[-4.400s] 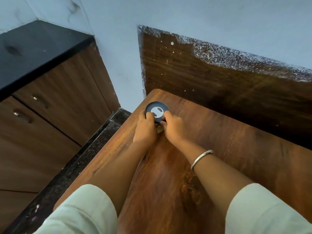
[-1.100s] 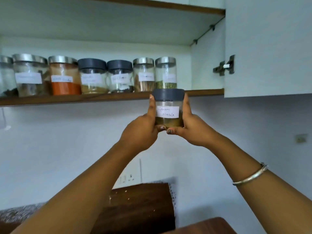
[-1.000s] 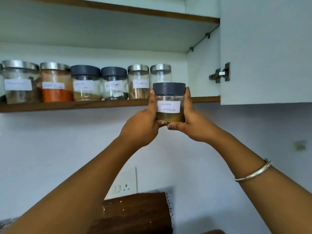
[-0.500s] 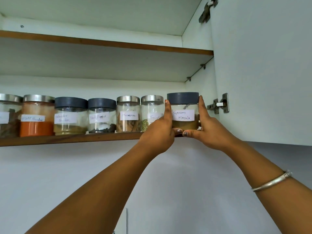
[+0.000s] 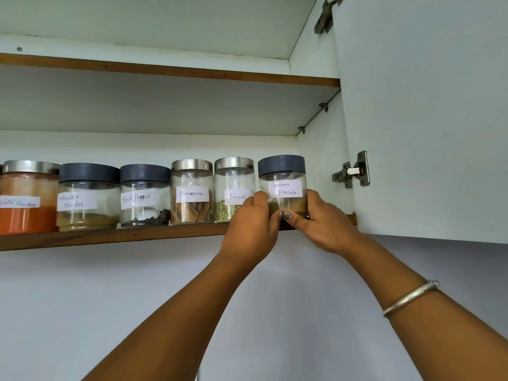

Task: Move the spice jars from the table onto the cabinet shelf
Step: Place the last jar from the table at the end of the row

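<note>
Glass jars with handwritten paper labels are seen lined along the front of the lower cabinet shelf (image 5: pixel 115 235), all to the left of the hands. Furthest left, cut by the frame edge, a steel-lidded chilli powder jar (image 5: pixel 27 198) holds orange-red powder. Next come a grey-lidded coriander powder jar (image 5: pixel 88 198), a grey-lidded black pepper jar (image 5: pixel 145 196), a steel-lidded cinnamon jar (image 5: pixel 192 191), and a steel-lidded fennel jar (image 5: pixel 233 189), the last partly covered by the left hand.

The Garam Masala jar (image 5: pixel 283 185), grey-lidded, is judged to be seated on the shelf at the right end of the row, just beside the fennel jar; whether the two touch cannot be told. The left hand (image 5: pixel 251 229) is curled against the jar's left side and the right hand (image 5: pixel 321 224) against its right side, thumbs meeting at the lower front. Both are closed lightly around the jar; grip firmness cannot be read.

Progress, as judged: six jars are on the shelf and the sixth is at its place, pending release. The table is out of view, so any jars remaining there cannot be counted.

Surface and room: the shelf is a white board with a brown wood edge; a little bare space is left to the right of the hands before the cabinet side wall. An upper shelf (image 5: pixel 170 70) above the hands appears bare where visible. An open white cabinet door (image 5: pixel 428 111) with a steel hinge (image 5: pixel 353 171) stands to the right of the hands. A pale wall is seen below. A metal bangle (image 5: pixel 409 296) is worn on the right wrist.
</note>
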A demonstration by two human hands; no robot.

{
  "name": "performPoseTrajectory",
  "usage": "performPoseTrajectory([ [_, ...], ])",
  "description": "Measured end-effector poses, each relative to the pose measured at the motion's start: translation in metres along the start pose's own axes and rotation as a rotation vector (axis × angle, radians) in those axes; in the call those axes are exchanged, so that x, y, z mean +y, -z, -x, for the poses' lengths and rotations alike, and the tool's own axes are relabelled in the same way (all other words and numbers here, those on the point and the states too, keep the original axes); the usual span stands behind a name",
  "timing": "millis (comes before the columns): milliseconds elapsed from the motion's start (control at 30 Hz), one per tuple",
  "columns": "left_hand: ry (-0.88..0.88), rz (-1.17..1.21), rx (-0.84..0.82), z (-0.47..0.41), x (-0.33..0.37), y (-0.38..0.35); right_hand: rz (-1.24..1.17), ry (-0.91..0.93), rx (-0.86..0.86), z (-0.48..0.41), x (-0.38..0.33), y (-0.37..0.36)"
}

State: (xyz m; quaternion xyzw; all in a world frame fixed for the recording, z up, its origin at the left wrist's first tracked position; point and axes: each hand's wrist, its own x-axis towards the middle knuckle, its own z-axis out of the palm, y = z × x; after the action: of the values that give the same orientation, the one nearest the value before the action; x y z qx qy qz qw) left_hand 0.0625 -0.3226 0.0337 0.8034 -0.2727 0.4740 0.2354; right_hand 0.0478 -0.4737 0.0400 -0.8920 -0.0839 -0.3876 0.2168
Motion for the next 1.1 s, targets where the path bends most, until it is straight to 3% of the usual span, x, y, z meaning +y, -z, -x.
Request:
performPoseTrajectory([
  [133,-0.005,-0.017,0.052,0.003,0.002,-0.001,0.078,-0.018,0.043,-0.004,0.001,-0.008],
  [367,0.02,-0.03,-0.003,-0.001,0.002,0.002,0.187,-0.045,0.169,0.0,-0.003,-0.027],
  [533,-0.033,-0.077,-0.072,0.001,0.0,0.001,0.288,-0.079,0.15,0.003,-0.009,-0.033],
  [867,-0.049,-0.04,-0.092,-0.001,-0.009,-0.003,0.307,-0.145,0.073,0.001,-0.013,-0.032],
  [1100,-0.088,0.017,-0.208,0.014,-0.016,0.009,0.277,-0.147,0.043,0.02,-0.025,-0.045],
])
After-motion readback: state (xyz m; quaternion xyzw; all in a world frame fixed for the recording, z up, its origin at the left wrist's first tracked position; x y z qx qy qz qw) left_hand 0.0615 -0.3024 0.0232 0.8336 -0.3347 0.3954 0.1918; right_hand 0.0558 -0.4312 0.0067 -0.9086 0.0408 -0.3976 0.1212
